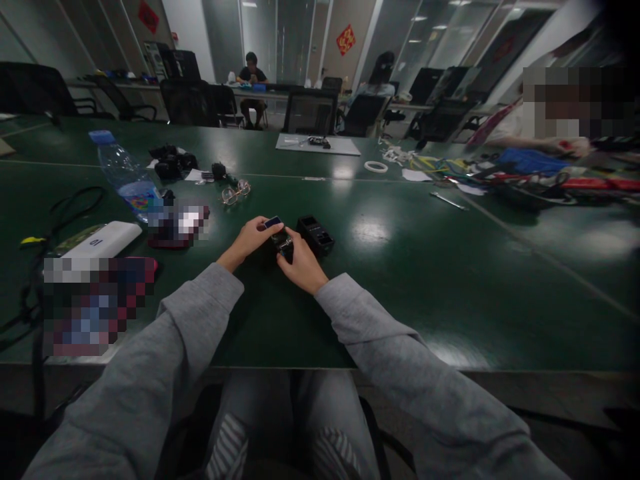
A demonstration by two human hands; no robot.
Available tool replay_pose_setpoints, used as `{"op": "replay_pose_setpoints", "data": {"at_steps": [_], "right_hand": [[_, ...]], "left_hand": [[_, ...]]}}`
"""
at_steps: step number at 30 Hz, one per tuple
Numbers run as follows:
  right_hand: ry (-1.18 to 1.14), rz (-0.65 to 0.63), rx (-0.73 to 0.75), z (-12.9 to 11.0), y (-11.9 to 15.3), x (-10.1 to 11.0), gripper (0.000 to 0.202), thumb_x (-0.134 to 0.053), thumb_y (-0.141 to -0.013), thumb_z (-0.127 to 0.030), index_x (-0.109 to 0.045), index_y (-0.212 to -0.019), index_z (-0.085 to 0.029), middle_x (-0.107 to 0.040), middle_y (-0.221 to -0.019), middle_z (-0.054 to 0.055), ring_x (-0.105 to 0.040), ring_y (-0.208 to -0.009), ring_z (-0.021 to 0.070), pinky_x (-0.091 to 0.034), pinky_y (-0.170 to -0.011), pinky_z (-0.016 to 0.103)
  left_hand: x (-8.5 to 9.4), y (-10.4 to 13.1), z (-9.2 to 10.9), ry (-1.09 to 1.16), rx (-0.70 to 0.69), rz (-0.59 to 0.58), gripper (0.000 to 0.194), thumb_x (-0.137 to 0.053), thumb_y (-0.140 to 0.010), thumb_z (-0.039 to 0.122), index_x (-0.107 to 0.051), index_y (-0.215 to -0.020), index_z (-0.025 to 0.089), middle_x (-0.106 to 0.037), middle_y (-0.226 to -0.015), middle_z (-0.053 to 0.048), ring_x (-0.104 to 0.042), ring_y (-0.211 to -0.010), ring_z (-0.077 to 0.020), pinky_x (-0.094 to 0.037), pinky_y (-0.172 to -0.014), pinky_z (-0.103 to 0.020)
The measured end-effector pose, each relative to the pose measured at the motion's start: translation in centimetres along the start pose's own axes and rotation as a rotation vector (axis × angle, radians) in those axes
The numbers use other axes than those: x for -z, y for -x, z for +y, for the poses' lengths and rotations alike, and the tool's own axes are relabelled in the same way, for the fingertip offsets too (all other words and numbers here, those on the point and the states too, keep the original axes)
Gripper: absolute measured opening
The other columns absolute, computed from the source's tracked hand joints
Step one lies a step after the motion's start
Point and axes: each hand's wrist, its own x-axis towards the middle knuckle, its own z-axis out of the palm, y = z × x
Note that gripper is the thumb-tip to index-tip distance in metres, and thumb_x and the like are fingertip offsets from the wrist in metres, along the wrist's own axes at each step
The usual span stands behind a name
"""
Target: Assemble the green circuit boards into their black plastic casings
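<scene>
Over the green table [400, 287] my left hand [249, 240] grips a small dark device [273, 223] with a screen-like face, its thumb lying along the edge. My right hand [304, 267] closes on the near end of the same device, where a shiny metallic part shows between the fingers. What kind of device it is, I cannot make out. Just right of my hands, a black boxy device [316, 235] with a dark panel lies on the tabletop. My fingers hide much of the held device's underside.
To the left are a plastic bottle [125, 177], a white power bank [103, 243], blurred-out phones and a black strap. Glasses [235, 192] lie ahead. A tape roll [376, 167], a wrench-like tool [449, 201] and tangled cables [540, 179] lie right, near another person.
</scene>
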Motion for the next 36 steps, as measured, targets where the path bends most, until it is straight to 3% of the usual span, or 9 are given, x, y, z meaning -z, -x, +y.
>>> {"op": "replay_pose_setpoints", "data": {"at_steps": [6, 10, 18, 24, 31, 36], "right_hand": [[0.015, 0.005, 0.063, -0.1, 0.3, -0.2, 0.057, -0.057, -0.084, -0.021, -0.038, -0.136, -0.009, -0.052, -0.129, 0.019, -0.05, -0.122, 0.027, -0.042, -0.107, 0.045], [0.06, -0.005, 0.062, -0.4, 0.5, -0.1, 0.054, -0.059, -0.086, -0.026, -0.041, -0.134, -0.009, -0.053, -0.126, 0.017, -0.051, -0.119, 0.0264, -0.044, -0.104, 0.043], [0.213, -0.022, 0.026, -0.9, 0.6, 0.4, 0.055, -0.061, -0.089, -0.041, -0.045, -0.131, -0.01, -0.056, -0.121, 0.017, -0.054, -0.111, 0.0292, -0.048, -0.097, 0.046], [0.218, 0.004, 0.015, -0.7, 0.2, 0.6, 0.048, -0.064, -0.086, -0.042, -0.049, -0.122, -0.014, -0.057, -0.115, 0.015, -0.056, -0.107, 0.029, -0.051, -0.092, 0.047], [0.087, -0.03, 0.045, -0.2, 0.2, 0.4, 0.046, -0.062, -0.088, -0.042, -0.045, -0.122, -0.016, -0.06, -0.109, 0.013, -0.06, -0.099, 0.0247, -0.053, -0.085, 0.042], [0.129, 0.063, 0.096, -0.6, -0.2, 2.3, 0.032, -0.053, -0.093, -0.037, -0.049, -0.12, -0.019, -0.063, -0.098, 0.007, -0.06, -0.088, 0.02, -0.052, -0.078, 0.036]], "left_hand": [[1.0, -0.3, 0.3, -0.167, -0.026, -0.128, 0.037, -0.069, -0.073, 0.048, -0.066, -0.09, 0.015, -0.064, -0.081, -0.003, -0.057, -0.074, -0.0143, -0.042, -0.072, -0.027], [1.0, -0.1, 0.7, -0.219, -0.029, -0.142, 0.041, -0.066, -0.075, 0.052, -0.066, -0.093, 0.015, -0.066, -0.087, -0.004, -0.059, -0.077, -0.0149, -0.045, -0.073, -0.028], [0.0, 0.1, 0.1, -0.205, -0.097, -0.12, 0.052, -0.052, -0.086, 0.056, -0.061, -0.113, 0.013, -0.065, -0.112, -0.01, -0.06, -0.103, -0.0197, -0.044, -0.094, -0.034], [-0.3, 0.6, 0.5, -0.147, -0.071, -0.14, 0.06, -0.05, -0.087, 0.057, -0.05, -0.129, 0.013, -0.057, -0.129, -0.013, -0.054, -0.118, -0.0222, -0.04, -0.105, -0.037], [-0.4, 1.2, 0.8, -0.105, -0.042, -0.194, 0.088, -0.065, -0.078, 0.054, -0.025, -0.146, 0.015, -0.037, -0.148, -0.017, -0.042, -0.133, -0.0276, -0.033, -0.112, -0.041], [0.0, 0.9, 1.2, -0.003, -0.029, -0.23, 0.094, -0.066, -0.077, 0.052, -0.017, -0.15, 0.018, -0.026, -0.154, -0.018, -0.03, -0.142, -0.03, -0.029, -0.115, -0.045]]}}
